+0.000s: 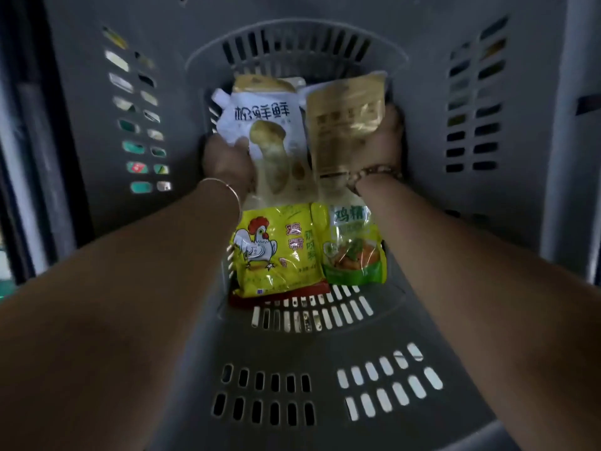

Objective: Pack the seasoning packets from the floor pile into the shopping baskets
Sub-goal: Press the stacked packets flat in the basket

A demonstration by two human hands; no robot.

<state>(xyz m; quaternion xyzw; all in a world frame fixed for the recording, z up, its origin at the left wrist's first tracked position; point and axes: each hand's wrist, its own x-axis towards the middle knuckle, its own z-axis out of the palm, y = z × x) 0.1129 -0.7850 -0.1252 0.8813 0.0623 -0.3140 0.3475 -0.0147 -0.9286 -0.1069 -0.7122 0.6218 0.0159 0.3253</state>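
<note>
As we look down between both forearms, the nearest thing is the slotted wall of the grey plastic shopping basket (325, 356), and all the rest lies deeper inside it. On its bottom lies the flat yellow plastic packet with a rooster picture (276, 252), which we take as our landmark. Under the near edge of the rooster packet, a flat red packet (283, 296) shows only as a strip. Touching its right side lies the green-and-yellow plastic packet with a dish picture (354, 249). These lie flat and close together, we think so that the bottom fills evenly and more can go on top.

Beyond the rooster packet, our left hand (227, 161) grips the white spouted pouch with a mushroom picture (270, 141) at its left edge, thumb on the front and fingers curled behind. Beyond and to the right of the rooster packet, our right hand (388, 135) holds the matte golden pouch (344, 125) by its right edge. Its fingers are mostly hidden behind the pouch, so how firmly they hold it we cannot tell.

The two pouches stand nearly upright and side by side, their lower ends over the far edge of the rooster packet. We judge that they come in as a pair, to be laid on the free bottom beyond it, against the far slotted wall.
</note>
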